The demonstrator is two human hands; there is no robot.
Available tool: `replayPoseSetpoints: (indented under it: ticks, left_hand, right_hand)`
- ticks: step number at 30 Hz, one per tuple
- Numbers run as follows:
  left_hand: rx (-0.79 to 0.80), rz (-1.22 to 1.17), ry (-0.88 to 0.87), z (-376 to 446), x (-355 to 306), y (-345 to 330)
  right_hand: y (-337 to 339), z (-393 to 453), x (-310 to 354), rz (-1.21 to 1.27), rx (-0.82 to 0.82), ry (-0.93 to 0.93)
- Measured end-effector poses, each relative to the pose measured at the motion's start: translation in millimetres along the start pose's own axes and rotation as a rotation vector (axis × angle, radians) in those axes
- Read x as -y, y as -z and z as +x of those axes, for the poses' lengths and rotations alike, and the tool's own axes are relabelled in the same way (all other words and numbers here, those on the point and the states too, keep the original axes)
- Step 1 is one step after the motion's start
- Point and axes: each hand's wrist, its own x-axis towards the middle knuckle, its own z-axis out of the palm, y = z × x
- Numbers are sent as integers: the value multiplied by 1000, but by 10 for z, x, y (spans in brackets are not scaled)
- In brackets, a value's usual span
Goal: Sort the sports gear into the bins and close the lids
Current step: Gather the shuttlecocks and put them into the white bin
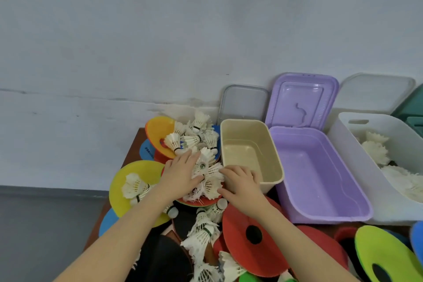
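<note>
White feather shuttlecocks [207,175] lie heaped among coloured disc cones on a brown table. My left hand [180,173] presses on the left side of a cluster of shuttlecocks, fingers fairly straight. My right hand [241,184] cups the cluster's right side, fingers bent against the feathers, beside the empty beige bin [275,155]. More shuttlecocks [192,137] sit in a yellow-orange cone behind. An empty purple bin [320,181] stands to the right of the beige bin. Further right, a white bin [348,144] holds several shuttlecocks.
Lids lean on the wall behind the bins: grey [243,103], purple [302,101], clear [375,94]. Yellow [128,175], red [254,233] and green [384,256] cones cover the near table. A dark green box [412,107] is at far right. Table edge drops off left.
</note>
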Motion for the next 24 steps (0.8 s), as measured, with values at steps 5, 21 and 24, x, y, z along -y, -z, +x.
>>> replayPoseSetpoints:
  ticks: [5,21,24]
  left_hand:
    - [-68,-77,-13,129,77,-56]
    - [-336,-328,-36,0,308,3]
    - [-376,-388,-56,16,272,87]
  right_hand:
    - [-231,28,36,-74,-44,23]
    - [-392,312,143,-65,-233,119]
    - [-217,264,116,49,-332,133]
